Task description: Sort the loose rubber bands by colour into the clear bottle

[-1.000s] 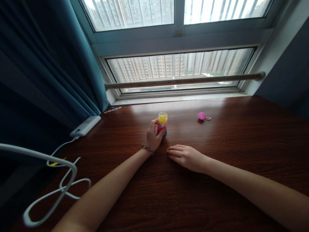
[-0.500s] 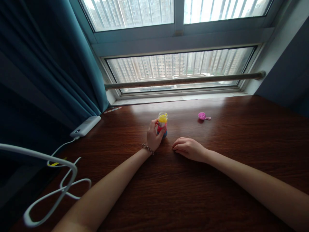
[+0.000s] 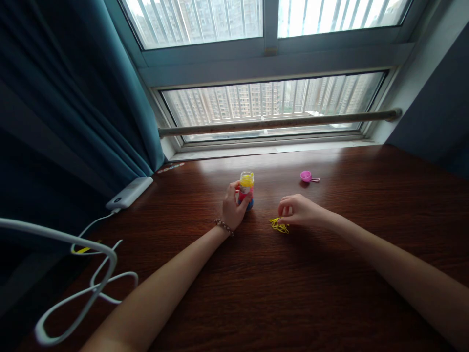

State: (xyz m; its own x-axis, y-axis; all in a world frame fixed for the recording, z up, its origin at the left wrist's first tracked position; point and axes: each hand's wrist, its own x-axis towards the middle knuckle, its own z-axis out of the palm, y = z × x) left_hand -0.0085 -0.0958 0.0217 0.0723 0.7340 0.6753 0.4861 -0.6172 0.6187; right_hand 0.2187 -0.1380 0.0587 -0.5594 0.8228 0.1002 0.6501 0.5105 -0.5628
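My left hand [image 3: 234,205] is wrapped round a small clear jar [image 3: 246,175], which stands upright on the table with its top uncovered. Yellow, red and blue layers show through its wall, and a pale label is partly hidden by my fingers. To the right of the jar lies a loose pile of thin yellow rubber bands [image 3: 279,226]. My right hand [image 3: 298,210] is bent in a pinch at the pile's upper right edge, thumb and fingertips at the bands. How many bands the fingers grip cannot be made out.
A pink cup-shaped lid [image 3: 306,176] with a loop handle lies beyond my right hand. At left, a white power strip [image 3: 130,192] rests by the blue curtain [image 3: 120,98], its white cable [image 3: 91,242] looping over the table. A rail [image 3: 278,125] crosses the window behind.
My right hand has moved right and slightly away from me, its fingers now bent in a pinch. The yellow rubber bands have come into view. My left hand and the jar stay put.
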